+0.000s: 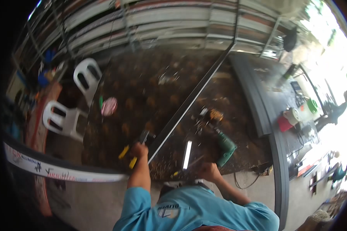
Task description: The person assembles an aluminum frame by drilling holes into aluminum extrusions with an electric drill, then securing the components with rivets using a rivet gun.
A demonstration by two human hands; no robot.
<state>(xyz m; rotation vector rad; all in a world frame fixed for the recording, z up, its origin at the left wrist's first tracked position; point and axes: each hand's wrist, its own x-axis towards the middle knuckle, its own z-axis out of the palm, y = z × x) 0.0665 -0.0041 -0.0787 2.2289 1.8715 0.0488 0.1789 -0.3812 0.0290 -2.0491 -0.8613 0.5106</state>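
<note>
My left hand (139,149) is closed around a hand tool with two yellow handles (123,152) and a grey metal head (144,136); its exact kind is blurred. Just right of that hand, a long dark metal profile (192,98) with a pale edge runs diagonally across the dark worktable (142,77). My right hand (209,172) is at the table's near edge with curled fingers; what they hold, if anything, is hidden. Close to it lie a green power drill (227,146), a short white strip (187,154) and a thin rod-like tool with a yellow end (176,174).
Two white plastic chairs (65,119) stand at the left. Grey profiles (254,96) lie along the table's right side. A labelled long bar (65,171) extends at lower left. Racks of long profiles (173,27) line the back. A pink-and-white jug (289,117) stands at right.
</note>
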